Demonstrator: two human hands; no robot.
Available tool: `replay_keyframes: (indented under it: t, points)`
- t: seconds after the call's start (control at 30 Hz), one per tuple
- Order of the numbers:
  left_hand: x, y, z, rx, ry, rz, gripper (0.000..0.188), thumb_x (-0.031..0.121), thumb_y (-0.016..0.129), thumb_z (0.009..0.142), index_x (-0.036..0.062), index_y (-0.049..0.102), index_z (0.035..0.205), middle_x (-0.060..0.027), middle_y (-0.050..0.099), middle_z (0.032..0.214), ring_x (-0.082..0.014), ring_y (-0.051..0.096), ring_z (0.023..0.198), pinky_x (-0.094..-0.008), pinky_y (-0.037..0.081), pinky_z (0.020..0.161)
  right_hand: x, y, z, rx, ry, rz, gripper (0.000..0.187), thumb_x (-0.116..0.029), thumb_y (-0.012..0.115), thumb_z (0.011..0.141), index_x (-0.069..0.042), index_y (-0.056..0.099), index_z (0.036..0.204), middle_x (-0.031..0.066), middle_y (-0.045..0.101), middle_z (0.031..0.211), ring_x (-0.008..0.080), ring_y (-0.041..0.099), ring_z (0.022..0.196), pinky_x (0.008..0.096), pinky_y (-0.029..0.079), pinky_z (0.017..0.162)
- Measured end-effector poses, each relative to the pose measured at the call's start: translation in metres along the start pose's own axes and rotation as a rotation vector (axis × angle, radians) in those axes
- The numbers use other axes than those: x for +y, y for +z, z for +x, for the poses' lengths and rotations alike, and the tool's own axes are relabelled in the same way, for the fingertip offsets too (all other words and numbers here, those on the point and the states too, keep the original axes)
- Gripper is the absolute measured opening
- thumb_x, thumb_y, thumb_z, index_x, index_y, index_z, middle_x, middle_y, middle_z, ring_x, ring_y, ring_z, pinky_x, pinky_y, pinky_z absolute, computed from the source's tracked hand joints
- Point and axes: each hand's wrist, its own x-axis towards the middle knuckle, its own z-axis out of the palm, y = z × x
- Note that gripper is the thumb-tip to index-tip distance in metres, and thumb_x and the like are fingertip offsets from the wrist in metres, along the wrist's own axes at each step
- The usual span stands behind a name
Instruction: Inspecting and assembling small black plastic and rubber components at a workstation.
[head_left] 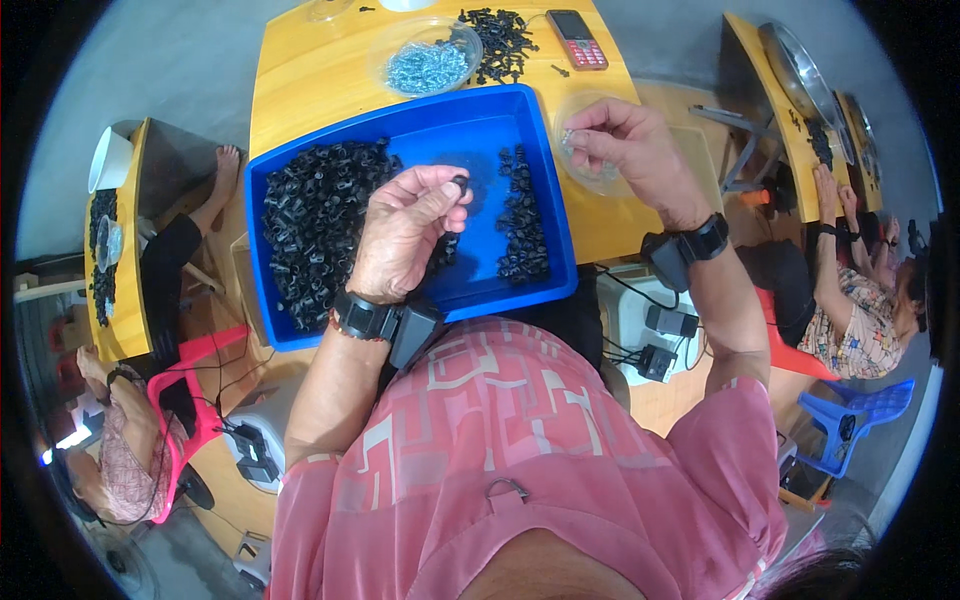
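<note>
My left hand (pixel 405 235) is above the blue tray (pixel 395 117), with thumb and forefinger pinched on a small black plastic clip (pixel 461 184). Beneath and beside it, a big heap of black clips (pixel 318 215) fills the tray's left side. A narrower row of black pieces (pixel 522 225) lies along the tray's right wall. Past that wall, my right hand (pixel 630 150) hangs over a clear shallow bowl (pixel 603 185). Its fingertips are closed together above some small pale bits; whatever they hold is too small to name.
On the yellow table (pixel 315 65), a clear bowl (pixel 378 60) holds shiny bluish screws (pixel 428 68). Beyond are a pile of black parts (pixel 497 45) and a red mobile phone (pixel 578 42). Co-workers sit at tables on the left and right. A white stool (pixel 645 320) carries cabled black boxes.
</note>
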Motion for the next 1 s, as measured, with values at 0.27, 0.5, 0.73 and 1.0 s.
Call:
replay_keyframes:
  t: [0.27, 0.5, 0.73, 1.0]
  points:
    - [0.0, 0.002, 0.0, -0.005, 0.001, -0.013, 0.019, 0.008, 0.066, 0.093, -0.0003, 0.067, 0.11, -0.008, 0.07, 0.092, -0.0118, 0.065, 0.073, -0.0254, 0.055, 0.07, -0.005, 0.043, 0.01, 0.009, -0.084, 0.161, 0.014, -0.007, 0.069, 0.09, -0.001, 0.07, 0.104, 0.0046, 0.071, 0.089, 0.0112, 0.069, 0.076, 0.0213, 0.051, 0.062]
    - [0.001, 0.004, 0.0, -0.009, 0.005, -0.029, 0.019, 0.007, 0.067, 0.093, -0.0009, 0.068, 0.109, -0.0084, 0.071, 0.092, -0.0123, 0.066, 0.072, -0.0253, 0.056, 0.068, -0.004, 0.069, 0.016, -0.064, -0.152, 0.164, 0.014, -0.006, 0.069, 0.09, -0.002, 0.07, 0.103, 0.0037, 0.071, 0.088, 0.0101, 0.068, 0.076, 0.0213, 0.052, 0.063]
    - [0.0, 0.001, 0.0, -0.024, 0.023, -0.065, 0.018, 0.006, 0.067, 0.092, -0.0011, 0.068, 0.109, -0.0102, 0.071, 0.094, -0.013, 0.066, 0.073, -0.0258, 0.056, 0.068, -0.009, 0.084, 0.015, -0.083, -0.203, 0.085, 0.012, -0.001, 0.068, 0.089, 0.001, 0.068, 0.101, 0.0027, 0.07, 0.086, 0.0068, 0.065, 0.078, 0.0215, 0.053, 0.07]
    - [0.002, 0.003, -0.001, -0.019, 0.034, -0.043, 0.017, 0.005, 0.067, 0.092, -0.0011, 0.068, 0.108, -0.0105, 0.071, 0.094, -0.0137, 0.067, 0.073, -0.0257, 0.056, 0.067, -0.005, 0.09, 0.015, -0.054, -0.227, 0.021, 0.011, -0.002, 0.069, 0.088, 0.001, 0.068, 0.099, 0.0034, 0.07, 0.085, 0.0068, 0.065, 0.078, 0.0216, 0.053, 0.069]
